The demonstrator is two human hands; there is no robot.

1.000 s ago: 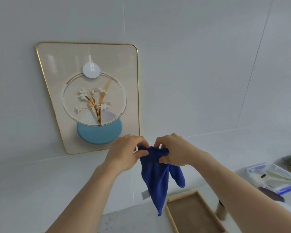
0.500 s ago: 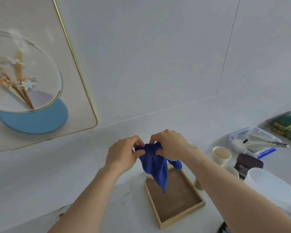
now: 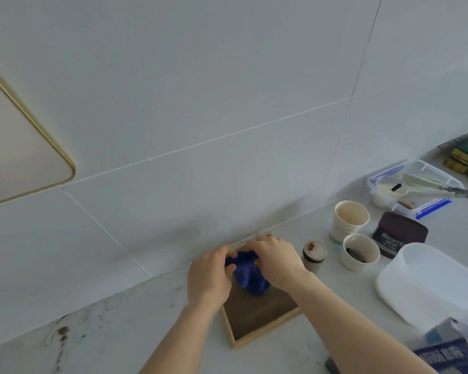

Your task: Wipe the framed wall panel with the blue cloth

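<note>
The blue cloth [image 3: 248,273] is bunched up and rests in the far end of a shallow wooden tray [image 3: 257,317] on the counter. My left hand [image 3: 210,273] grips the cloth's left side and my right hand [image 3: 277,259] grips its right side. Only the lower right corner of the gold-framed wall panel [image 3: 16,157] shows, at the left edge of the view, well above and left of my hands.
Right of the tray stand a small lidded jar [image 3: 314,253], two paper cups [image 3: 350,220], a dark tub [image 3: 399,233], a white plastic container [image 3: 430,284] and a clear box with tongs [image 3: 414,184]. Brown stains [image 3: 62,333] mark the counter at the left.
Both hands have come down with the cloth from mid-air into the wooden tray. The view has dropped and swung right, so the panel has slid almost out of sight.
</note>
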